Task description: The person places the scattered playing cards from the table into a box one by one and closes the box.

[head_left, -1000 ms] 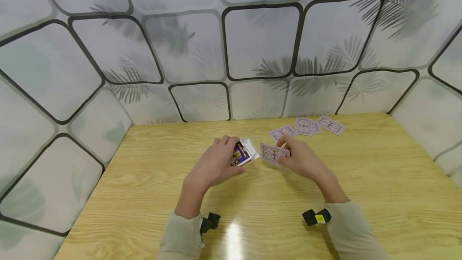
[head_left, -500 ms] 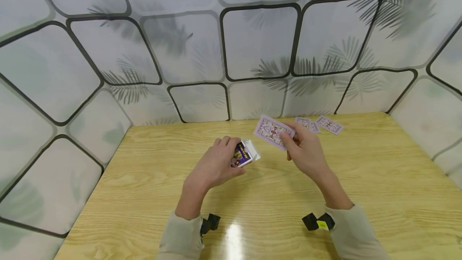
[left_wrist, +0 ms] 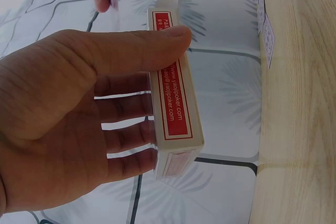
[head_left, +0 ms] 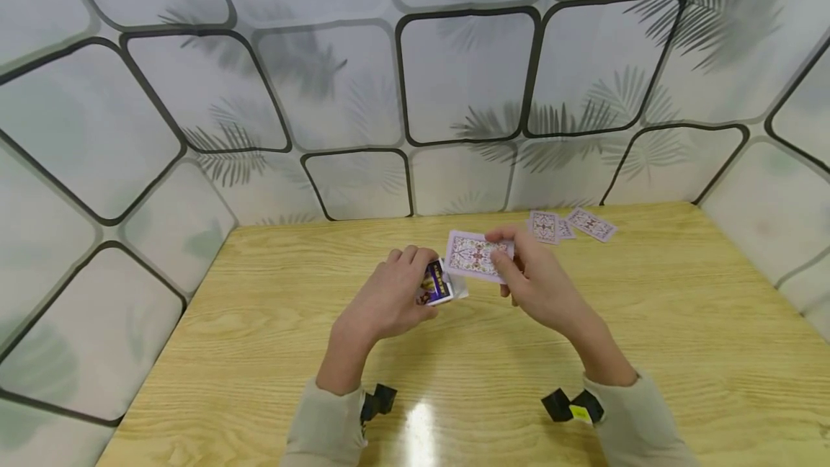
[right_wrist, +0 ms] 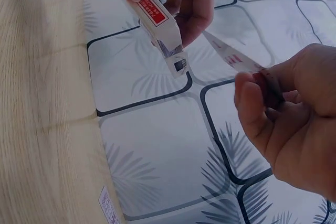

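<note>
My left hand (head_left: 387, 295) grips a playing-card box (head_left: 434, 284) with a purple and yellow face, its white flap turned right. In the left wrist view the thumb lies along the red and white narrow side of the box (left_wrist: 176, 98), fingers on the opposite side. My right hand (head_left: 541, 276) pinches a playing card (head_left: 472, 256), patterned pink back up, whose left edge overlaps the open end of the box in the head view. The right wrist view catches the card (right_wrist: 231, 59) edge-on, with part of its printed face showing, apart from the opened flap (right_wrist: 179, 65).
Several more playing cards (head_left: 591, 224) lie face down near the back edge of the wooden table (head_left: 259, 352), right of centre. A wall covering (head_left: 467, 78) with leaf prints and dark outlines rises behind and at both sides.
My right hand rose with the card, then came down and left toward the box. The card lying nearest it a second ago is gone from the table. The left hand stays nearly still.
</note>
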### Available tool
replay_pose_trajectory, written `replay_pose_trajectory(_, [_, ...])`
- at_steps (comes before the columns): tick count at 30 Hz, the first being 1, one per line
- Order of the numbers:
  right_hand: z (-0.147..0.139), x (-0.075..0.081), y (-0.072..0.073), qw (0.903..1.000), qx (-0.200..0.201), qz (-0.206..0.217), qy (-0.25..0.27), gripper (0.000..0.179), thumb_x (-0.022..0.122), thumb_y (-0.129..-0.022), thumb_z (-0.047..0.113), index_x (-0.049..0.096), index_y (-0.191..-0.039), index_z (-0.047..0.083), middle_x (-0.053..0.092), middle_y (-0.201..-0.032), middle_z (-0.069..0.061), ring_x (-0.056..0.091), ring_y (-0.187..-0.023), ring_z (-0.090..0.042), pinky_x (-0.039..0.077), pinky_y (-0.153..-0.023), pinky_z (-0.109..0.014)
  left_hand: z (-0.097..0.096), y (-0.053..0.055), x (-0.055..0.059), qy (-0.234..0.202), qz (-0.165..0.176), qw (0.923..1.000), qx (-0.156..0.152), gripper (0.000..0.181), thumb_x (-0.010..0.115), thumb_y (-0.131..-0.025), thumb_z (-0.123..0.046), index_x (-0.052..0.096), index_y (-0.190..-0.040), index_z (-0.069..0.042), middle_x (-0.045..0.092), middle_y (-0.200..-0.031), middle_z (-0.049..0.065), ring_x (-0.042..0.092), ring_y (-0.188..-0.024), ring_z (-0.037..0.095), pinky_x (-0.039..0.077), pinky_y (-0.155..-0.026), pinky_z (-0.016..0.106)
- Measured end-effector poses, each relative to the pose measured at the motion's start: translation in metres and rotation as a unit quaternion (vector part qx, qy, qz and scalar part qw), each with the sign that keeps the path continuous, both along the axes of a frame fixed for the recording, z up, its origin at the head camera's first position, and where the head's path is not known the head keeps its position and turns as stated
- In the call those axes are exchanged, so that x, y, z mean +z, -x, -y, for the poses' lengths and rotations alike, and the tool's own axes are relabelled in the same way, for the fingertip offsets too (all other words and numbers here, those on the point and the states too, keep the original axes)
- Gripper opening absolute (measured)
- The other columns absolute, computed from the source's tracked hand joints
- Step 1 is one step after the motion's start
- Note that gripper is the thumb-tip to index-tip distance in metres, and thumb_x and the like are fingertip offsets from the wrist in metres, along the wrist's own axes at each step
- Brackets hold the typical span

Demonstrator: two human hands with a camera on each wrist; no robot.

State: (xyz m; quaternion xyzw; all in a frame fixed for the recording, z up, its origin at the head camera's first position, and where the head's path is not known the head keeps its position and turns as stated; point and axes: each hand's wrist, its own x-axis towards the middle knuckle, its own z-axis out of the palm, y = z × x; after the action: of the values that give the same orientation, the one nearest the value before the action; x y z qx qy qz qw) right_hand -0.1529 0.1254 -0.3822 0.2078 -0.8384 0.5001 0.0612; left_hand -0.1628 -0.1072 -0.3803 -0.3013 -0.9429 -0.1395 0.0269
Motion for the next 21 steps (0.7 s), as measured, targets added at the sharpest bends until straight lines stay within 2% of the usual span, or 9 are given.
replay_pose_trajectory(5, [0.0008,-0.0007,-0.0001,0.9991,0.006,0.040,0.006,0.025,0.044,-0.100,0.010,0.044,-0.125,0.006,0.054,-0.075,-0.011,0.053,-0.054,-0.020,0.049,-0.045,-0.032,0.0002,-0.0003,-0.0003,0.000,-0.003,1.0000,-0.002,0.069,0.079,-0.076,-0.030,0.041,-0.131,-0.010,0.052,-0.114,0.006,0.048,-0.099,0.020,0.045,-0.082,0.037])
replay_pose_trajectory(11, [0.0006,-0.0024,0.0007,0.9990,-0.001,0.045,-0.001,0.023,0.044,-0.099,0.007,0.045,-0.123,0.007,0.054,-0.070,-0.011,0.053,-0.052,-0.018,0.049,-0.045,-0.033,0.0001,-0.0012,0.0006,0.007,0.003,1.0000,-0.004,0.070,0.080,-0.075,-0.031,0.041,-0.130,-0.011,0.052,-0.114,0.005,0.048,-0.100,0.020,0.046,-0.083,0.036])
replay_pose_trajectory(15, [-0.0002,-0.0043,0.0015,0.9981,0.025,0.050,-0.027,0.023,0.045,-0.099,0.008,0.047,-0.123,0.008,0.054,-0.069,-0.011,0.053,-0.053,-0.018,0.049,-0.046,-0.034,0.0000,-0.0006,0.0001,0.008,0.002,0.9999,-0.006,0.070,0.080,-0.076,-0.031,0.041,-0.130,-0.011,0.051,-0.115,0.005,0.048,-0.101,0.020,0.045,-0.084,0.037])
replay_pose_trajectory(21, [-0.0001,-0.0052,0.0005,0.9934,0.071,0.057,-0.071,0.024,0.045,-0.100,0.009,0.048,-0.123,0.008,0.054,-0.071,-0.011,0.054,-0.057,-0.018,0.047,-0.047,-0.029,0.0007,-0.0003,0.0000,0.004,-0.004,0.9999,-0.009,0.071,0.080,-0.075,-0.031,0.040,-0.130,-0.012,0.051,-0.116,0.005,0.048,-0.103,0.021,0.045,-0.085,0.038])
